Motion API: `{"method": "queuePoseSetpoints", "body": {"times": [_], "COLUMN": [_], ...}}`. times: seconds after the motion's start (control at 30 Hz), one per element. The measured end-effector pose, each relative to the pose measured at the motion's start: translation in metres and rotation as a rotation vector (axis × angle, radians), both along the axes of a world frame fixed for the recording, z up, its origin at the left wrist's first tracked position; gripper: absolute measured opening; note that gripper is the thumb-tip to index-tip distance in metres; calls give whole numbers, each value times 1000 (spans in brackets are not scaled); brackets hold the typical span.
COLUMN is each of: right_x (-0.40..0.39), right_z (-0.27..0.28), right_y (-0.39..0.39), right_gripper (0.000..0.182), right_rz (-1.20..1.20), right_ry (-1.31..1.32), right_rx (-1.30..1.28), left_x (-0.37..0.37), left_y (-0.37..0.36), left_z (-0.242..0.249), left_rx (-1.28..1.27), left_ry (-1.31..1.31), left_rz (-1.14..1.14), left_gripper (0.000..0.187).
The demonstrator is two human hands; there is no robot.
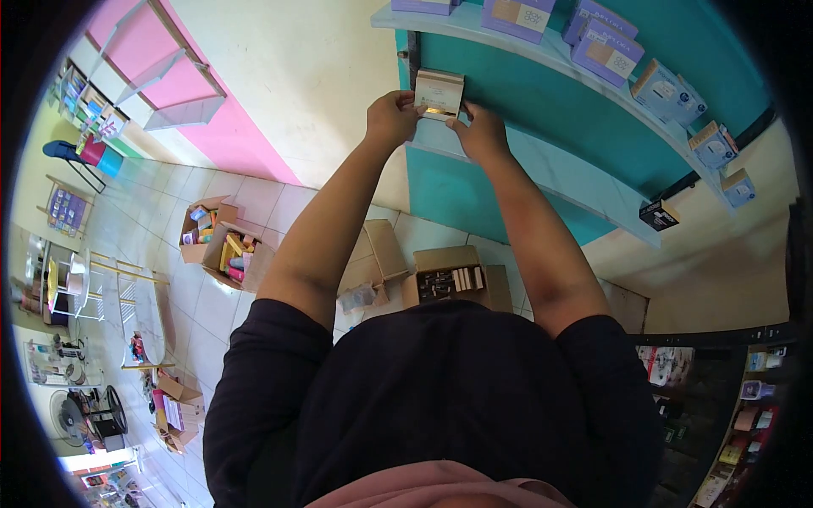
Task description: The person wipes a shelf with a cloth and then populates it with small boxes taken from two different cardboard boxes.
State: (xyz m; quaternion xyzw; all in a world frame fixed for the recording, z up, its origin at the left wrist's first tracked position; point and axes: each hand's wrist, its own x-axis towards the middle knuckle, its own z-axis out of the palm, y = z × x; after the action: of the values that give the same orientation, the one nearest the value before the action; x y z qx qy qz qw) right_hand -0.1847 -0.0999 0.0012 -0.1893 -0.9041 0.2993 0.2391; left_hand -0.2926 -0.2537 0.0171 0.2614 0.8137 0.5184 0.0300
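Note:
A small beige product box (pixel 439 90) with a shiny gold strip along its lower edge stands at the left end of the lower white shelf (pixel 542 173). My left hand (pixel 393 118) grips its left side, fingers bent around the edge. On the opposite side, my right hand (pixel 481 133) presses thumb and fingers against the lower right corner. Beige edges at the top of the box suggest more than one box together. Below my arms, an open carton (pixel 449 258) on the floor holds several similar beige boxes and dark small items.
Purple boxes (pixel 518 17) and light blue boxes (pixel 667 91) line the upper shelf. A black box (pixel 658 215) sits at the lower shelf's far right. Cartons of colourful goods (pixel 229 254) stand on the tiled floor to the left. Dark shelving (pixel 703 406) is at lower right.

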Motion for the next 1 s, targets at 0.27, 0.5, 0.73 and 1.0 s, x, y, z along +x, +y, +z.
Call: {"method": "queuePoseSetpoints", "body": {"times": [0.27, 0.5, 0.73, 1.0], "right_x": [24, 177, 284, 311], "right_z": [-3, -7, -145, -307], "right_y": [2, -11, 2, -30], "right_gripper": [56, 26, 21, 24], "right_rz": [-30, 250, -188, -428], "right_ry": [153, 358, 111, -117], "right_rx": [-110, -561, -983, -1307], "left_x": [-18, 5, 86, 169], "left_y": [-9, -72, -122, -72], "left_z": [-25, -86, -217, -303], "left_rx": [39, 544, 203, -258], "left_ry": [101, -183, -557, -715], "left_rz": [31, 200, 226, -175], "left_gripper": [41, 32, 40, 36]}}
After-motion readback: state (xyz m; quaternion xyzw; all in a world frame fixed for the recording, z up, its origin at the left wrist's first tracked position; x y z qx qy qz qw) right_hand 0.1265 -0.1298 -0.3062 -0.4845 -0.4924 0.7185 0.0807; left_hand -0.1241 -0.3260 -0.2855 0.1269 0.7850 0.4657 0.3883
